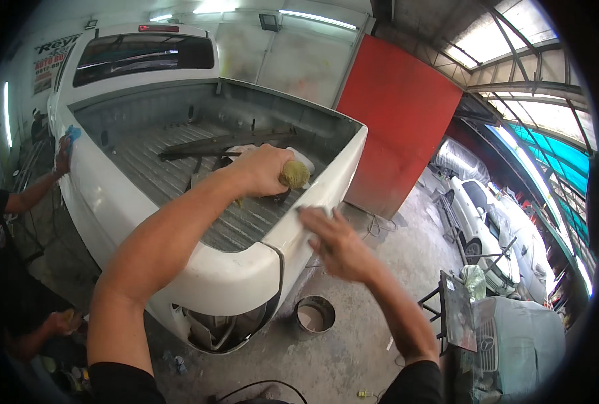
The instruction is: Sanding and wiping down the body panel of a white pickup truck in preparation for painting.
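Yellow sponge (294, 174) in left hand (264, 170) grip; right hand (333, 241) spread flat on white truck-bed edge (299, 222).

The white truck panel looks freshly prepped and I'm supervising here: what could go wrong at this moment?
The left hand squeezes a yellow sponge above the bed rail; drips could run down the white truck panel. The right hand rubs the rail edge and might slip off it. An open can stands on the floor by the corner, easily kicked over.
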{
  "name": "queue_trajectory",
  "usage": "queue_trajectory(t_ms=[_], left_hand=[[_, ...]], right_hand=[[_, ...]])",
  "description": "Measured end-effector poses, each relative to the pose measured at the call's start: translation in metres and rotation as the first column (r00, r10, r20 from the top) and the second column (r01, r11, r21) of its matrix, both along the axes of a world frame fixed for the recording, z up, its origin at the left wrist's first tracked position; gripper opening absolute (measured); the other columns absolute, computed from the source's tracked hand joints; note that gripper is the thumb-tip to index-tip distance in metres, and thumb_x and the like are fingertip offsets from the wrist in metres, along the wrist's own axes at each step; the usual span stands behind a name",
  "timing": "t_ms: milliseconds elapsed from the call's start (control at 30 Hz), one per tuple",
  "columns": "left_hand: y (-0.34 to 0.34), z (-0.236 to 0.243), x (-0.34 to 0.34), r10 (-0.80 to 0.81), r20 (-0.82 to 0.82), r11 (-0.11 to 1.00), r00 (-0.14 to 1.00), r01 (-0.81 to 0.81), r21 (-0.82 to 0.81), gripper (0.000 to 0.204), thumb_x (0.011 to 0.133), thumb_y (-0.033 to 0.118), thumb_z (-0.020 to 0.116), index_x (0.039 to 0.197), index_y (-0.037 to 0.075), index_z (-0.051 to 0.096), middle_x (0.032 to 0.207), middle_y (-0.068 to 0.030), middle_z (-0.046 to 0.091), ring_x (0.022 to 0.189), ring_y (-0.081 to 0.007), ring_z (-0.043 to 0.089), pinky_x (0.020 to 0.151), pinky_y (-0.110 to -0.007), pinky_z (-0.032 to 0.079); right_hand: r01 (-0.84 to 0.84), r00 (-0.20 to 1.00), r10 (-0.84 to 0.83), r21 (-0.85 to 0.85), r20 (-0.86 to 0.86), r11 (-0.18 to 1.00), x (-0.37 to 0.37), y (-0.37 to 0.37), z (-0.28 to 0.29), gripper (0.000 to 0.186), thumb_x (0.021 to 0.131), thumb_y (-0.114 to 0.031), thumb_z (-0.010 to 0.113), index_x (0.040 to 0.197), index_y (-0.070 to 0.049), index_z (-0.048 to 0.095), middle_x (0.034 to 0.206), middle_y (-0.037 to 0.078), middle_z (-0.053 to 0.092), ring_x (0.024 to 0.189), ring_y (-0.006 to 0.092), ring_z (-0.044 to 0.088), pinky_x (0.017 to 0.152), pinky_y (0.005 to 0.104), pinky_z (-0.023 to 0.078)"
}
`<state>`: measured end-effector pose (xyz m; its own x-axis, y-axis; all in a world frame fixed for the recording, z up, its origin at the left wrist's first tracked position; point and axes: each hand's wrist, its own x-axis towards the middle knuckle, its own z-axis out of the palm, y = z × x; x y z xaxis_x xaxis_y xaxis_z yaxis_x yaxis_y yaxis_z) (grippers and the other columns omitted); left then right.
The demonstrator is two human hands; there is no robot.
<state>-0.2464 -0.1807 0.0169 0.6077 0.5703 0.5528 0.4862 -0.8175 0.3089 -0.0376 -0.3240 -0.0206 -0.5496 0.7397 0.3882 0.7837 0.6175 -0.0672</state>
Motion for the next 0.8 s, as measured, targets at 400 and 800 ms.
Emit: queue_trajectory(t_ms=[400,800], left_hand=[[0.004,-0.003,0.002,-0.002,-0.005,1.0,1.0,0.002,-0.001,0.031,0.064,0.017,0.077,0.091,0.007,0.064,0.087,-0.0167,0.067,0.087,-0.0365,0.063,0.076,-0.043,0.05],[-0.002,0.001,0.003,-0.004,-0.012,0.998,1.0,0.004,0.055,0.029,0.066,0.018,0.075,0.091,0.008,0.064,0.085,-0.0164,0.067,0.084,-0.0362,0.065,0.072,-0.042,0.05]], right_hand=[[-0.148,0.987,0.14,-0.109,-0.082,0.983,-0.021,-0.008,0.007,0.044,0.096,-0.018,0.049,0.139,-0.012,0.047,0.148,0.006,0.042,0.137,0.0302,0.038,0.114,0.0626,0.019],[-0.264,0.963,0.27,-0.165,0.018,0.95,-0.037,-0.021,0.031,0.048,0.09,-0.013,0.057,0.137,-0.01,0.048,0.147,0.007,0.043,0.138,0.0286,0.038,0.112,0.0647,0.021]])
